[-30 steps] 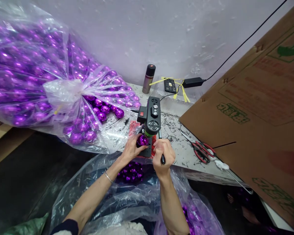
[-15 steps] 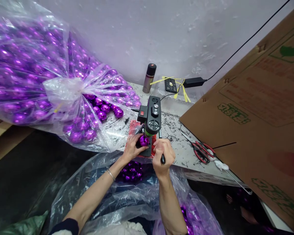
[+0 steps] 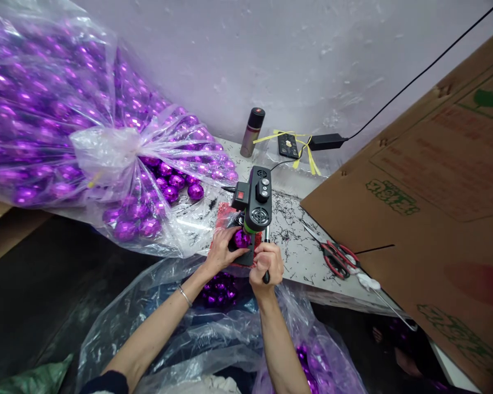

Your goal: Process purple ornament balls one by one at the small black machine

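Observation:
A shiny purple faceted ball (image 3: 242, 239) sits under the head of a small black bench press (image 3: 258, 202) with a red switch. My left hand (image 3: 223, 250) is closed on the ball, thumb and fingers at its left and near side. My right hand (image 3: 268, 264) is wrapped round the black-gripped lever (image 3: 267, 277) at the press's right side. Beneath the press lies a red glittery mat (image 3: 224, 213). What the press head does to the top of the ball is hidden.
A large clear bag (image 3: 107, 148) of purple balls lies left, a few loose at its mouth. Red-handled scissors (image 3: 339, 260) and a cardboard box (image 3: 427, 219) are right. A spray can (image 3: 252, 133) and black adapter (image 3: 326, 142) stand behind. Black scraps litter the table (image 3: 299, 257).
My right hand has pulled the lever slightly down and left. My left hand stays on the ball under the press. One loose ball by the bag has shifted slightly left.

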### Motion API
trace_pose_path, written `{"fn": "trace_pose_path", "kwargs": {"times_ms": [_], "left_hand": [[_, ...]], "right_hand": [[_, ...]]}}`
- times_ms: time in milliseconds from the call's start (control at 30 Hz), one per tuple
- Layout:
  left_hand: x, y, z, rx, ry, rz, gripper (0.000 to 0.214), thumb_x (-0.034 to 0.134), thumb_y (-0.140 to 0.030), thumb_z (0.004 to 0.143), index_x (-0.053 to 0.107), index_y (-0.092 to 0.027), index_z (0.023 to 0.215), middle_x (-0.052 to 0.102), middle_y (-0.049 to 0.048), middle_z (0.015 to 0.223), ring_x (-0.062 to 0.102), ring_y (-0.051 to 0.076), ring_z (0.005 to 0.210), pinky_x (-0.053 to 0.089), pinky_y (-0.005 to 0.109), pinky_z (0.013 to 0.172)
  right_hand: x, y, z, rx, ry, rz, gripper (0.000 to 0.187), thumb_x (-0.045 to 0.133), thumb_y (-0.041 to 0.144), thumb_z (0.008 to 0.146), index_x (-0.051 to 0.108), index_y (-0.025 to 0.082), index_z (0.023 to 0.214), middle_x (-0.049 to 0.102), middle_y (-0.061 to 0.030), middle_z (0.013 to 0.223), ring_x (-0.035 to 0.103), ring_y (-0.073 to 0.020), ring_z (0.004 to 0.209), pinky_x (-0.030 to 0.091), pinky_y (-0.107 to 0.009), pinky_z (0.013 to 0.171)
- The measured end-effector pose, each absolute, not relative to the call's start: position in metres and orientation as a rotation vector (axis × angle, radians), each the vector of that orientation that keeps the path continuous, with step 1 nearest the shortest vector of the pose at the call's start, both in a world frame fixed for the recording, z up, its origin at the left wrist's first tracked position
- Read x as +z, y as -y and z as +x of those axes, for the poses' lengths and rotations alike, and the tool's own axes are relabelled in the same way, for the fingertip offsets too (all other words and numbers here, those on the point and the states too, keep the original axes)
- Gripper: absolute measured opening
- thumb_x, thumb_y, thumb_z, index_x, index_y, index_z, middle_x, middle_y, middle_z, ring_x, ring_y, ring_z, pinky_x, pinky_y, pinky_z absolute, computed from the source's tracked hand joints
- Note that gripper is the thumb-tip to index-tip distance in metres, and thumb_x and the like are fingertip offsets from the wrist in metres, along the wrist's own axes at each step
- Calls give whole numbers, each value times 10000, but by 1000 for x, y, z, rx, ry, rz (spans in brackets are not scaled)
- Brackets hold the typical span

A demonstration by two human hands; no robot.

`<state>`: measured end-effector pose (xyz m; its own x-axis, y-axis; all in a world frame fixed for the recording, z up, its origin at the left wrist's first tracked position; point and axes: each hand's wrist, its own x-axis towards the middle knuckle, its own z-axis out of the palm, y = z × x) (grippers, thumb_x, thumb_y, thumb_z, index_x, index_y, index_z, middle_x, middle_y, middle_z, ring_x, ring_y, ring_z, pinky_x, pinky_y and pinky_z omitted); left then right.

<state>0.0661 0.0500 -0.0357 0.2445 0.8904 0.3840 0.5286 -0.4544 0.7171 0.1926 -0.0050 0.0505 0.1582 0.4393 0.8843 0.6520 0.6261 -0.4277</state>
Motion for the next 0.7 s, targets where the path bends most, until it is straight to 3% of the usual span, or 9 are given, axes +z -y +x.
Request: {"fn": "trace_pose_path", "kwargs": {"times_ms": [700], "left_hand": [[-35, -51, 66, 1106, -1269, 2056, 549, 799, -401, 849, 611, -202, 1324, 722, 122, 1261, 669, 312, 1181, 489, 476, 1052]], "right_hand": [[33, -1, 189, -258, 1469, -911, 295, 355, 216, 1044, 462, 237, 770, 540, 9, 754, 543, -133, 658, 465, -313, 674]]}}
